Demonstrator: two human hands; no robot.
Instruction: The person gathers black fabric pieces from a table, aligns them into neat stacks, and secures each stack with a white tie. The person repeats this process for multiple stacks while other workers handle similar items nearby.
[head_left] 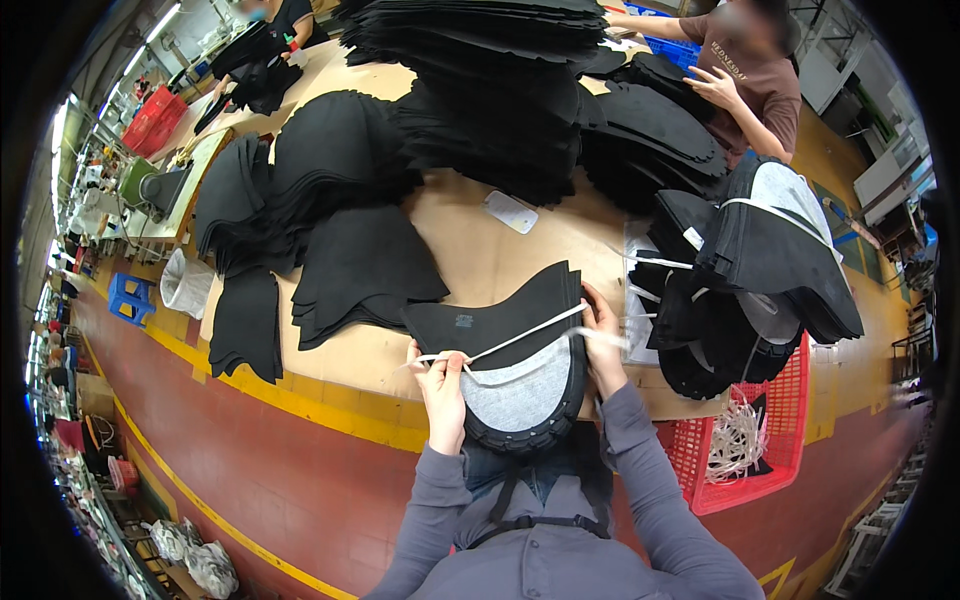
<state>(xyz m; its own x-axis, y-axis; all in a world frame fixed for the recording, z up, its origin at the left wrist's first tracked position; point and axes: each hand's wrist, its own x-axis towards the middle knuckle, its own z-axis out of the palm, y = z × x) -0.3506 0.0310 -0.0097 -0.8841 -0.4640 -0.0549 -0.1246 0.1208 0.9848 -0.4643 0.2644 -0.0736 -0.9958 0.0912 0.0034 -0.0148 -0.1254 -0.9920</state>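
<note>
At the table's near edge I hold a bundle of black cut fabric pieces (480, 322) with a rounded light-grey panel (528, 395) on its lower part. A narrow white strip (522, 334) runs slantwise across the bundle. My left hand (443, 395) is closed in a pinch on the strip at the bundle's left edge, where a loose end sticks out. My right hand (603, 345) grips the bundle's right edge, thumb on top, with another strip end lying beside it; the fingers underneath are hidden.
Black fabric stacks (490, 120) cover much of the wooden table (470, 240), which also bears a white tag (511, 212). Tied bundles (770, 260) are piled at right, above a red basket (790, 420) of white strips (735, 445). Another person (750, 80) stands far right; one more works far left.
</note>
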